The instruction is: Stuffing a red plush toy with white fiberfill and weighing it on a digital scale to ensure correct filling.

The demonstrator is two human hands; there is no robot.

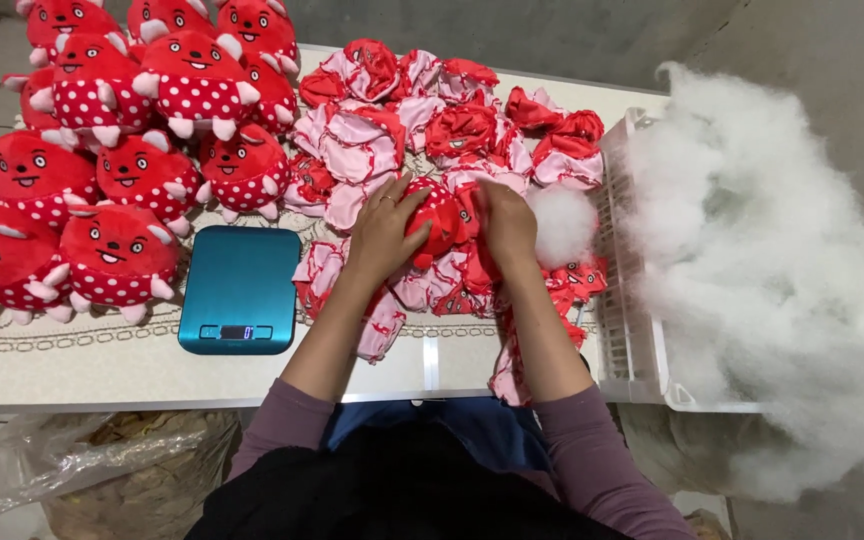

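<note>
Gripping red spotted toy skin (439,222) two-handed.

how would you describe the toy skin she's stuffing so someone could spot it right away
Start at the teal kitchen scale on the white table; just right of it lies a heap of flat, unstuffed red-and-pink skins. The one meant is the red, white-dotted skin at the heap's front. Unlike its limp neighbours, it is gripped by both hands.

About twelve stuffed red toys (117,255) crowd the table's (82,370) far left corner, one teal scale (239,290) near its front edge, one white crate (627,330) at its right edge, two hands (382,235)
</note>
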